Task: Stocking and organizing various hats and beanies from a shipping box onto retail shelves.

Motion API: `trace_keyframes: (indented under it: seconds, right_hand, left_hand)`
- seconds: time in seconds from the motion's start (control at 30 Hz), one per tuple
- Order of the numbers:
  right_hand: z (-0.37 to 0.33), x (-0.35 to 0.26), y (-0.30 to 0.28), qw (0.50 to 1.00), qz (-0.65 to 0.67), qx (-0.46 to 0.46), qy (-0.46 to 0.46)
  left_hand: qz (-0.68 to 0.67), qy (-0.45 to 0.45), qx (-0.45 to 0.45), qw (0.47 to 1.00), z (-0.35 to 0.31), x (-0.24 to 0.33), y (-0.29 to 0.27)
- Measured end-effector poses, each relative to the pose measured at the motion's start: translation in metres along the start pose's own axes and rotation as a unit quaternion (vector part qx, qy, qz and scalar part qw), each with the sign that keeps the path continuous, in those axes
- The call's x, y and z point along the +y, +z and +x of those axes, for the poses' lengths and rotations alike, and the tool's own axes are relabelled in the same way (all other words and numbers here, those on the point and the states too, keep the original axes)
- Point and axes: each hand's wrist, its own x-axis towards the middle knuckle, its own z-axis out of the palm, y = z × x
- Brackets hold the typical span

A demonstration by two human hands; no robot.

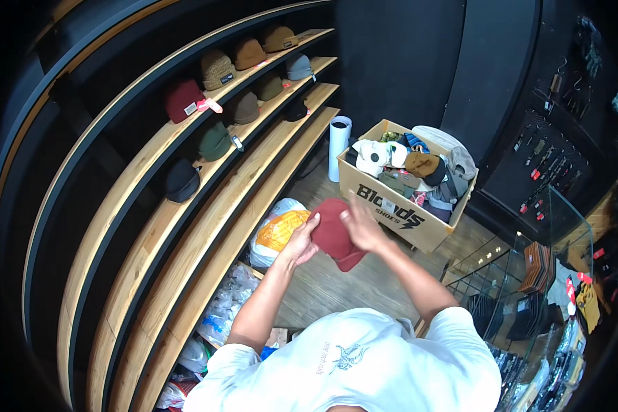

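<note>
A maroon beanie (332, 229) is held out in front of my chest, with what looks like a folded band at its lower edge. My left hand (302, 242) grips its left side, thumb on top and the other fingers underneath. At the beanie's right side is my right hand (362, 228), its fingers stretched out and slightly blurred, touching or just over the cloth. Beyond both hands stands an open cardboard box (364, 189) heaped with caps and other hats, among them a white cap (371, 156) and a brown one (423, 165).
Curved wooden shelves (237, 180) on the left carry several beanies, including another maroon one (183, 100). Plastic bags (279, 233) lie by the lowest shelf. A white roll (339, 147) stands left of the box. On the right, a glass case (508, 275) holds wallets.
</note>
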Motion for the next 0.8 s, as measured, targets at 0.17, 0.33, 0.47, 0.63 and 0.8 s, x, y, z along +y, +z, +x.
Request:
trace_keyframes:
  seconds: [0.17,0.33,0.47,0.63,0.8]
  right_hand:
    - [-0.006,-0.047,-0.028,0.986,0.111,0.090,-0.086]
    - [-0.003,-0.020,-0.002,0.975,-0.076,-0.006,-0.209]
    - [0.003,0.018,-0.026,0.997,0.003,0.066,0.035]
    - [-0.014,-0.069,-0.047,0.951,0.001,0.219,-0.218]
    - [-0.076,-0.025,0.055,0.974,0.025,0.027,-0.225]
  left_hand:
    - [-0.052,0.006,0.040,0.998,-0.006,-0.008,-0.014]
    - [-0.033,0.012,0.003,0.999,0.000,-0.010,-0.004]
    - [-0.060,0.012,0.011,0.998,-0.008,-0.015,0.010]
    - [-0.064,0.037,0.029,0.997,0.012,-0.018,0.012]
    - [-0.094,-0.012,0.057,0.994,0.034,-0.023,-0.014]
